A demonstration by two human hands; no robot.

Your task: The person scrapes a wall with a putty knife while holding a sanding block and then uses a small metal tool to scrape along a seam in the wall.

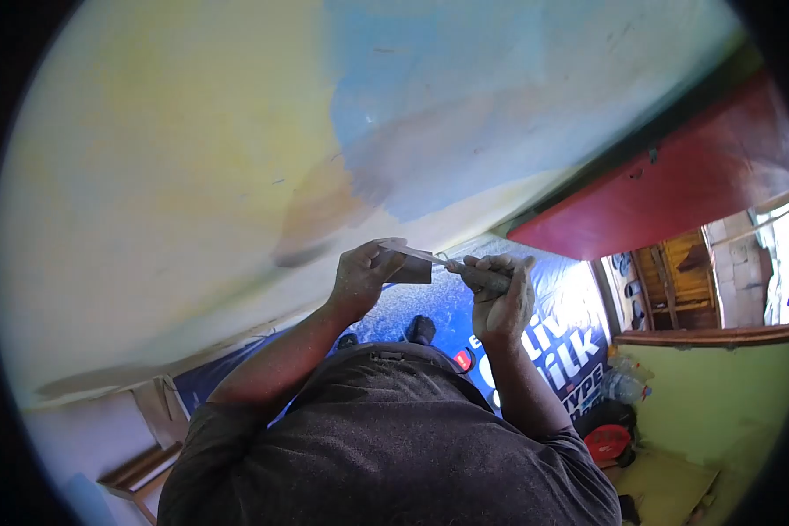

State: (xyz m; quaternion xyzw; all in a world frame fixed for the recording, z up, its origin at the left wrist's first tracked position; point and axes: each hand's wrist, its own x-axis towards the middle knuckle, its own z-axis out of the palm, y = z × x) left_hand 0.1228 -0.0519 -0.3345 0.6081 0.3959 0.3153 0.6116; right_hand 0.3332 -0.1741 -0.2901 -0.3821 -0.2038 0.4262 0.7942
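Note:
In front of my chest, my left hand is closed on a flat, dark rectangular piece, pinched between thumb and fingers. My right hand grips the dusty handle of a narrow tool. A thin, pale blade runs from that handle leftward along the top of the dark piece, its far end close to my left fingers. Both hands are apart from the painted wall, which has yellow, blue and whitish patches. My hands' shadow falls on the wall.
A blue printed banner covers the floor under my feet. To the right hang a red door-like panel and, lower, a green partition. Plastic bottles and a red-and-black object lie beside it. A wooden frame is lower left.

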